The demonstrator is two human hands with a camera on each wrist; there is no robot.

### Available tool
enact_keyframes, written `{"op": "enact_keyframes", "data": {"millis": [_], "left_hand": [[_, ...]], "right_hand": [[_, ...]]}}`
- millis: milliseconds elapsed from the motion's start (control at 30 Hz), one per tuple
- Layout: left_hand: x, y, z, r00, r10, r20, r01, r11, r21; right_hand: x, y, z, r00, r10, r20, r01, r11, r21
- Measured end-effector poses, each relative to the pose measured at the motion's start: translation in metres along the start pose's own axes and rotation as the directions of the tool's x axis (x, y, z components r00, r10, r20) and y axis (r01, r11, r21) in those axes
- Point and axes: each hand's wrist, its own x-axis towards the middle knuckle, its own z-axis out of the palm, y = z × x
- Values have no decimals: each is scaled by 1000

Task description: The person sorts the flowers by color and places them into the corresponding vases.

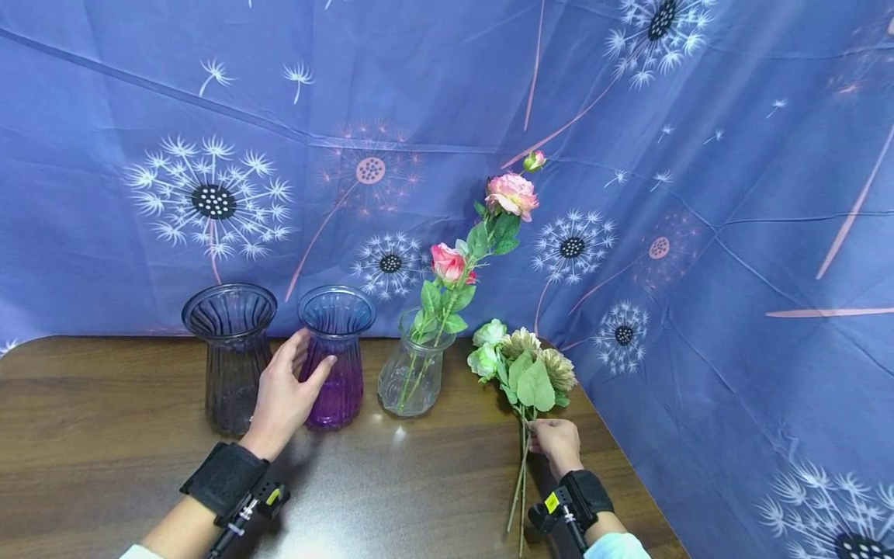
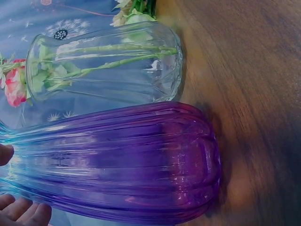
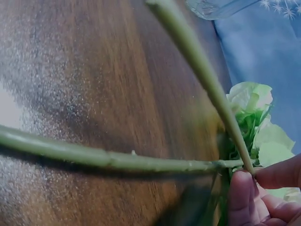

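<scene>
Black wristbands (image 1: pixel 225 480) carry yellow-marked cameras (image 1: pixel 552 503); the right sleeve (image 1: pixel 618 546) is pale blue.

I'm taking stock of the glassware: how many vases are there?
3: the dark grey vase at left, the blue-and-purple vase in the middle, and the clear vase holding pink flowers at right.

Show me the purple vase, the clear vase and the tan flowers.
Purple vase (image 2: pixel 136 160): left wrist view, on its ribbed body.
Clear vase (image 1: pixel 428 385): head view, on its lower body.
Tan flowers (image 1: pixel 558 369): head view, on the right bloom's petals.
</scene>
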Motion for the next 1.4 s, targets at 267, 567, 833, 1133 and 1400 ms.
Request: {"op": "enact_keyframes", "data": {"millis": [267, 567, 833, 1133, 1400], "left_hand": [[0, -2, 0, 1000, 12, -5, -12, 1000, -22], [2, -3, -2, 1000, 28, -13, -28, 999, -20], [1, -1, -1, 1000, 16, -1, -16, 1000, -18], [3, 0, -1, 1000, 16, 4, -16, 1000, -12], [2, -2, -1, 1000, 9, 5, -9, 1000, 14]], "right_hand": [[-5, -5, -10, 998, -33, -46, 35, 998, 45], [-10, -25, -14, 992, -83, -94, 86, 996, 33], [-17, -46, -13, 975, -167, -147, 180, 981, 78], [-29, -77, -13, 919, -331, -215, 359, 928, 104], [-42, -109, -12, 858, -452, -243, 484, 870, 90]]}}
